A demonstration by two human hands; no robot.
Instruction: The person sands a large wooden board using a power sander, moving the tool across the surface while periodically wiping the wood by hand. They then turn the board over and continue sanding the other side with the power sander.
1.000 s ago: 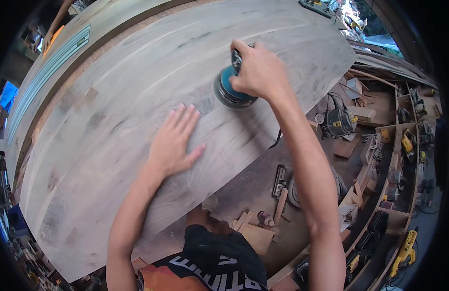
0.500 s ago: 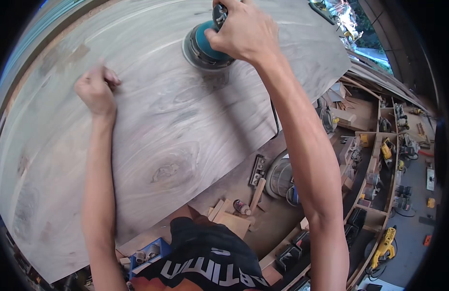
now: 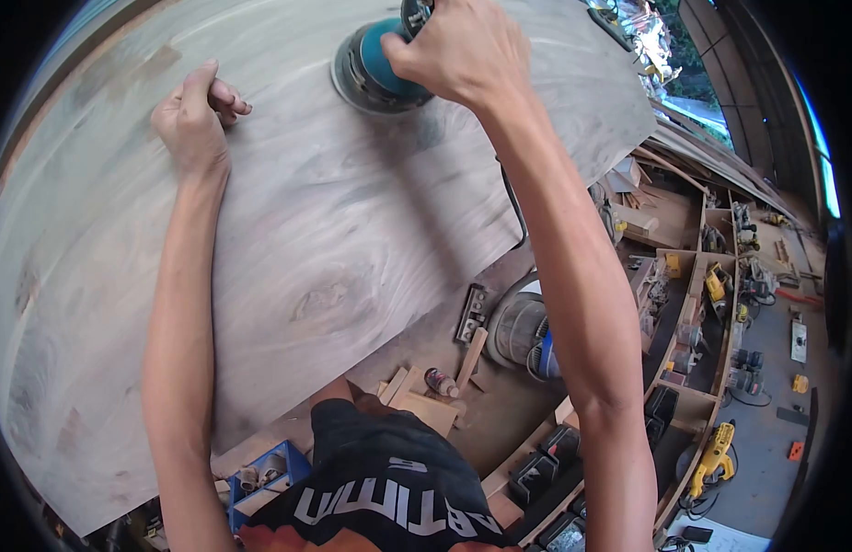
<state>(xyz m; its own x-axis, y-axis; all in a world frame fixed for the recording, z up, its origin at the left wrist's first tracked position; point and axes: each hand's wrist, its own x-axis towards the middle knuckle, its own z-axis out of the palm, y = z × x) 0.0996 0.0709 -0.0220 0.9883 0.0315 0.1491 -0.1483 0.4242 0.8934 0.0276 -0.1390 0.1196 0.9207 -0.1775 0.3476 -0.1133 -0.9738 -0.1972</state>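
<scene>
A teal and black orbital sander (image 3: pixel 382 66) sits pad-down on a large wooden panel (image 3: pixel 288 230) with pale, swirling grain. My right hand (image 3: pixel 458 51) grips the sander from above, its thumb along the teal body; the top of the tool is cut off by the frame edge. To the left, my left hand (image 3: pixel 198 118) lies over the panel with its fingers loosely curled in and the thumb pointing up. Nothing shows in that hand. A dark cord (image 3: pixel 515 207) hangs over the panel's right edge, partly behind my right forearm.
Below the panel stand a shop vacuum (image 3: pixel 523 333), a small bottle (image 3: pixel 442 383) and wood offcuts (image 3: pixel 421 409). A blue bin (image 3: pixel 293 465) is near my body. Wooden compartments (image 3: pixel 688 405) with tools run along the right, beside a yellow power tool (image 3: pixel 714 458).
The sander and my right hand have shifted slightly up and left in view. My left hand has moved up and turned, its thumb now raised. The whole view has shifted a little.
</scene>
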